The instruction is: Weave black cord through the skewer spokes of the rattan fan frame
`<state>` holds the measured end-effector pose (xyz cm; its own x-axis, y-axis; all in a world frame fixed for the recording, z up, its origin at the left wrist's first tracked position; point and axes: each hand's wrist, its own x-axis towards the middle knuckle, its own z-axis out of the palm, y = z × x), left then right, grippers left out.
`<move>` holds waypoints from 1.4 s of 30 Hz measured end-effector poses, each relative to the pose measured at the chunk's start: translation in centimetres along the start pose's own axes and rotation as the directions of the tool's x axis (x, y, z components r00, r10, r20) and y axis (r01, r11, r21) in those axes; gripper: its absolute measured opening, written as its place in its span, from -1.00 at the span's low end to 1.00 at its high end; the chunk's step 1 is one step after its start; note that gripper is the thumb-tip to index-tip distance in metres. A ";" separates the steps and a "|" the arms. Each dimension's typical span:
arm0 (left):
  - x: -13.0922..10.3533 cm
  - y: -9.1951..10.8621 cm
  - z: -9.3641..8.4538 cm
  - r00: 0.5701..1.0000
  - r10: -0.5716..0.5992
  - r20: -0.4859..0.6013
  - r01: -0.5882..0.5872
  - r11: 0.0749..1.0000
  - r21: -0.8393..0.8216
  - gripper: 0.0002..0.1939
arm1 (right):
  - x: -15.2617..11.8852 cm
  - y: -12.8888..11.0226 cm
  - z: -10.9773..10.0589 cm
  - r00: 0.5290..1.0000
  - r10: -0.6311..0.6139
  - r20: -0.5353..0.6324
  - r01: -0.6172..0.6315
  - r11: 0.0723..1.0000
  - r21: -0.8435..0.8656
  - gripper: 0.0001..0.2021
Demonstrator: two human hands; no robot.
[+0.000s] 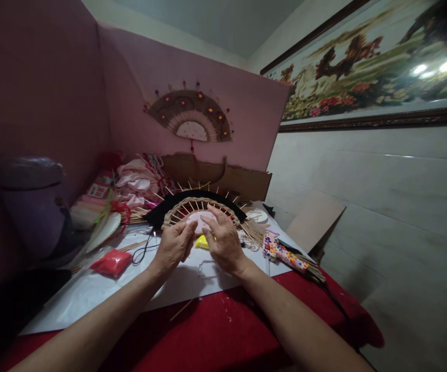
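My left hand (175,243) is closed in a pinch in front of a half-round fan. Anything between its fingertips is too small or hidden to make out. Close by on the right, my right hand (225,243) has its fingers apart and slightly bent, with nothing visible in them. Behind both hands lies the fan, with a black outer band (161,209), a woven tan arch (169,219), thin sticks fanning through it and a pale pink dotted centre (196,219). A small yellow item (201,242) shows between my hands, partly covered by the right one.
A flower-patterned glue gun (283,253) lies at right. On the left are a red packet (112,262), a black cord (141,254) and a lidded bin (33,206). Pink cloth (138,175) is heaped behind. A finished-looking fan (188,111) hangs on the pink board.
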<state>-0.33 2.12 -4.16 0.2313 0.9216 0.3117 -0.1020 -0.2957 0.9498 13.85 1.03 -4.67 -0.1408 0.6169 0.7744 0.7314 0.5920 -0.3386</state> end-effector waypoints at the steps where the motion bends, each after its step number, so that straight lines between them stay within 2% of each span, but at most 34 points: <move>1: 0.0 0.0 0.0 1.000 0.003 -0.009 -0.002 1.000 0.011 -0.59 | -0.1 0.0 0.0 0.999 -0.029 0.037 0.033 0.992 -0.124 -0.70; 4: 0.1 -0.2 -0.1 0.999 -0.008 -0.042 0.009 0.999 0.033 -0.67 | -0.2 0.3 0.0 0.997 -0.028 0.077 0.053 0.939 -0.340 -0.67; 7: 0.0 -0.2 -0.1 1.000 -0.005 -0.027 0.005 1.000 0.017 -0.72 | -0.1 0.4 -0.2 0.996 -0.047 0.082 0.077 0.904 -0.419 -0.64; 11: -0.2 0.1 0.1 0.999 0.025 -0.020 -0.025 1.000 -0.015 -0.76 | 0.0 0.1 -0.4 0.988 -0.100 0.118 0.143 0.881 -0.452 -0.63; 17: 0.2 0.0 0.1 0.995 0.083 -0.061 -0.082 0.996 0.021 -0.73 | -0.3 0.0 -0.1 0.984 -0.112 0.141 0.166 0.866 -0.471 -0.64; 21: 0.2 -0.2 0.0 0.997 0.063 -0.045 -0.063 0.998 -0.013 -0.81 | -0.3 0.0 -0.2 0.984 -0.107 0.140 0.161 0.865 -0.476 -0.56; 25: 0.2 -0.2 0.0 0.995 0.062 -0.075 -0.064 0.998 -0.026 -0.84 | -0.2 -0.3 -0.4 0.983 -0.129 0.132 0.178 0.850 -0.496 -0.48; 28: 0.4 -0.1 -0.2 0.985 0.130 -0.112 -0.132 0.991 -0.014 -0.84 | -0.3 -0.5 -0.4 0.981 -0.141 0.132 0.189 0.837 -0.513 -0.44; 31: 0.4 -0.1 -0.4 0.960 0.250 -0.124 -0.241 0.967 0.078 -0.86 | -0.4 -0.5 -0.3 0.980 -0.147 0.137 0.197 0.830 -0.522 -0.42; 36: 0.0 -0.3 -0.5 0.890 0.456 -0.009 -0.433 0.851 0.297 -0.90 | -0.6 -0.5 0.0 0.972 -0.153 0.176 0.220 0.850 -0.478 -0.48; 38: 0.0 -0.2 -0.8 0.868 0.496 0.004 -0.463 0.808 0.364 -0.93 | -0.7 -0.7 0.0 0.962 -0.173 0.210 0.252 0.859 -0.445 -0.48; 39: 0.1 -0.1 -1.0 0.868 0.496 -0.037 -0.448 0.812 0.376 -0.93 | -0.8 -0.7 0.1 0.957 -0.187 0.223 0.269 0.861 -0.431 -0.46; 42: 0.8 0.2 -1.8 0.874 0.403 -0.272 -0.328 0.902 0.282 -0.93 | -0.8 -1.0 0.1 0.954 -0.198 0.225 0.277 0.870 -0.409 -0.39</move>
<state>-1.93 3.23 -3.74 -0.1027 0.7544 0.6483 0.1045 -0.6400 0.7613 13.17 0.04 -5.02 -0.4291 0.5881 0.6855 0.8698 0.4736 0.1382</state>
